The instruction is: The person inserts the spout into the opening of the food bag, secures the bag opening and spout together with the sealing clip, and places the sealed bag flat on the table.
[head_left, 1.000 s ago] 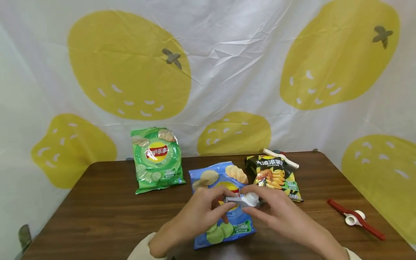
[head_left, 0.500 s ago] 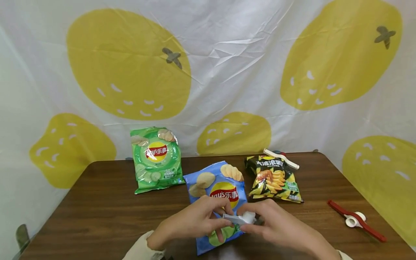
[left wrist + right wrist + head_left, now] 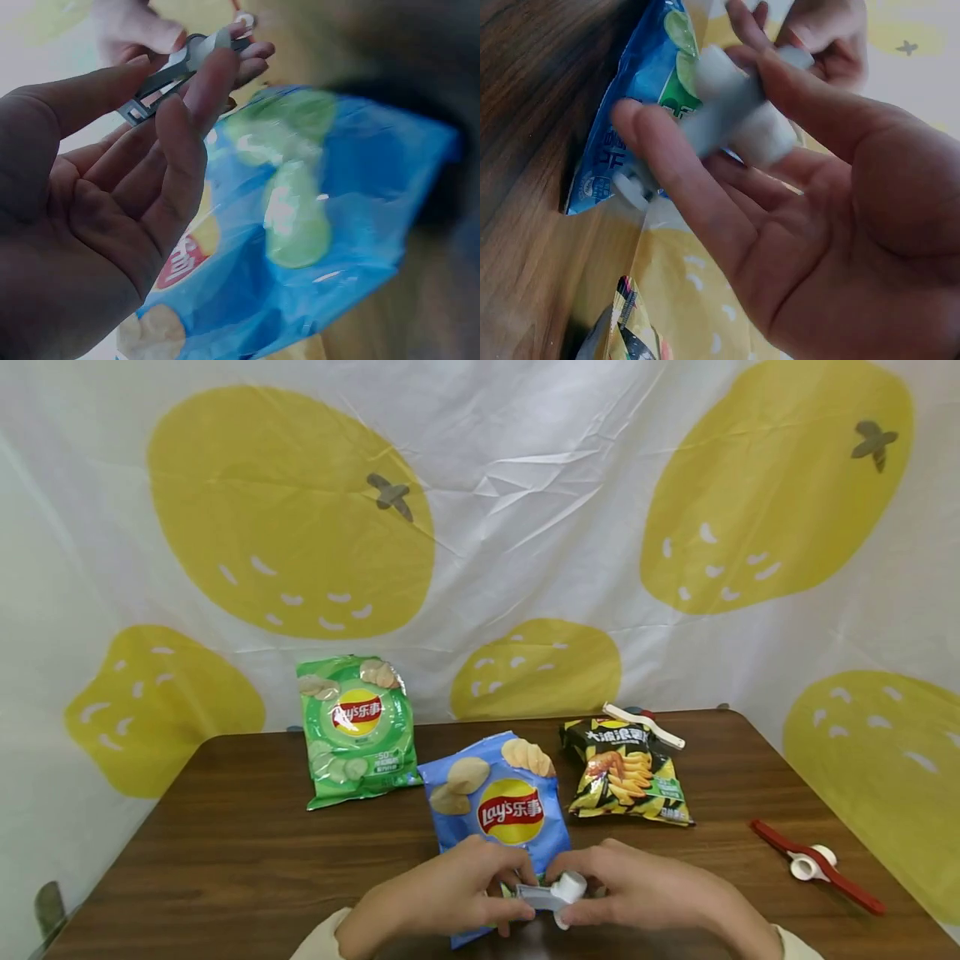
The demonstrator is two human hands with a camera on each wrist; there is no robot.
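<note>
A grey bag clip (image 3: 536, 897) with a white round spout cap (image 3: 572, 885) is held between both hands in the head view. My left hand (image 3: 453, 889) pinches its left end between thumb and fingers; the left wrist view shows a slot in the clip (image 3: 169, 79) there. On the other end, my right hand (image 3: 645, 885) grips by the cap, and the right wrist view blurs the clip (image 3: 724, 116). Beneath the hands lies a blue Lay's chip bag (image 3: 487, 777), its lower part mostly covered by them.
A green Lay's bag (image 3: 358, 735) leans at the back left of the wooden table (image 3: 247, 843). Behind my right hand sits a black-and-yellow chip bag (image 3: 626, 772), a white clip (image 3: 645, 725) across its top. One red clip with a white spout (image 3: 817, 867) lies far right.
Both hands have come down towards the near table edge with the grey clip. The blue bag has shifted slightly left and turned, and more of its logo shows.
</note>
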